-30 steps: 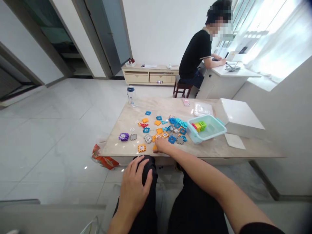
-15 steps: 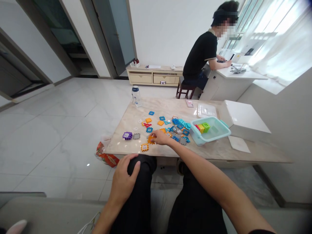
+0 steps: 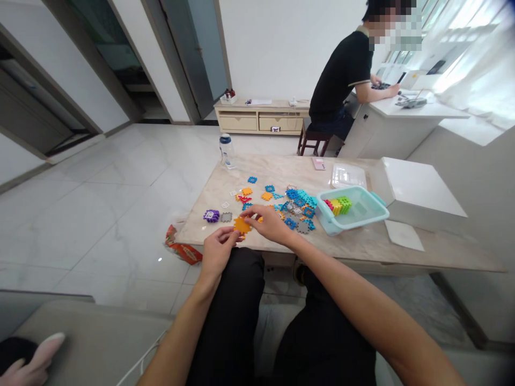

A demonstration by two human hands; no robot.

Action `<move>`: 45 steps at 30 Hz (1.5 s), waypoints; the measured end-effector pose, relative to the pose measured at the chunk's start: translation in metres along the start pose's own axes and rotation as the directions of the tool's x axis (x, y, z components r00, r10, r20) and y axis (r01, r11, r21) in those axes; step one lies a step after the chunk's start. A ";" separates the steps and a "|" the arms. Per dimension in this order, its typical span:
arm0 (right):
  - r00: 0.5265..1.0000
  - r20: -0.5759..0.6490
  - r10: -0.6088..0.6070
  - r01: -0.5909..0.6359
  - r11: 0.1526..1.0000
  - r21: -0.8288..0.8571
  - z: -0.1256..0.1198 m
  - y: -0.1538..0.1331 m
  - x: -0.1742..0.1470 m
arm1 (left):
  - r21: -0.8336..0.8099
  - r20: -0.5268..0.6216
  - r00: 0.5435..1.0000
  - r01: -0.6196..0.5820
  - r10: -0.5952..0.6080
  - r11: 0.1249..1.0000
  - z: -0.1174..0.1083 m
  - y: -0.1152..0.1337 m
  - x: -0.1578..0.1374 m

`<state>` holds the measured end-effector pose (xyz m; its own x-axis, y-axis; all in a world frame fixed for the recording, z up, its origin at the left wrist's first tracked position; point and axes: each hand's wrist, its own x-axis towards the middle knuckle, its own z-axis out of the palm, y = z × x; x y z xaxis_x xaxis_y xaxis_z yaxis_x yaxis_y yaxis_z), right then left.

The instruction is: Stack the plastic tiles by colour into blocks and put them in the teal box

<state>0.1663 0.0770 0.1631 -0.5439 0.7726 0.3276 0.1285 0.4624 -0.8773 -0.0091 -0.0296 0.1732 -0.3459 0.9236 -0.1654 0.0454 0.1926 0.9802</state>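
Note:
An orange toothed building piece (image 3: 242, 225) is held up just over the near edge of the table. My right hand (image 3: 267, 222) pinches its right side between thumb and fingers. At its lower left edge, my left hand (image 3: 220, 246) also has its fingers closed on it. Left of the piece lie a grey square tile (image 3: 226, 217) and a purple stack of tiles (image 3: 211, 215). Behind my hands are loose orange pieces (image 3: 266, 197), a red piece (image 3: 244, 199) and blue tiles (image 3: 252, 180). A mixed heap of blue and grey tiles (image 3: 300, 203) sits to the right.
A pale teal basket (image 3: 364, 214) holds a row of red, yellow and green pieces (image 3: 338, 206). Around it are a clear lid (image 3: 348, 176) and a white box (image 3: 422, 185). A water bottle (image 3: 227, 153) stands at the far left corner. A person (image 3: 341, 75) sits at another desk.
My left hand has risen from my knee and taken hold of the orange piece. My right hand has lifted that piece from the table towards me. The view has shifted slightly.

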 end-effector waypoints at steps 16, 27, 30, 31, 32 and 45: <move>0.964 0.225 -0.138 0.249 0.759 -0.601 -0.009 -0.004 -0.008 | 0.130 -0.017 0.985 -0.170 0.174 0.977 0.004 -0.002 -0.018; 0.812 0.284 0.509 -0.033 0.527 -0.849 0.003 0.064 -0.019 | 0.767 0.290 0.800 -0.522 0.526 0.372 -0.017 -0.008 -0.097; 0.781 0.268 0.564 -0.056 0.491 -0.869 0.008 0.071 -0.017 | 0.748 0.277 0.805 -0.523 0.524 0.408 -0.029 -0.011 -0.088; 0.778 0.255 0.574 -0.068 0.481 -0.874 0.008 0.072 -0.015 | 0.740 0.269 0.807 -0.523 0.526 0.424 -0.033 -0.012 -0.086; 0.778 0.237 0.582 -0.084 0.471 -0.878 0.007 0.073 -0.012 | 0.732 0.261 0.808 -0.522 0.528 0.437 -0.037 -0.013 -0.083; 0.716 0.086 0.693 -0.236 0.356 -0.904 0.004 0.085 0.048 | 0.698 0.224 0.778 -0.548 0.587 0.461 -0.077 -0.032 -0.057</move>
<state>0.1476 0.1515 0.1025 -0.3719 0.8359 -0.4037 0.9238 0.3759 -0.0725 -0.0632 -0.1144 0.1597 -0.0325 0.9060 0.4221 0.8645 -0.1865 0.4668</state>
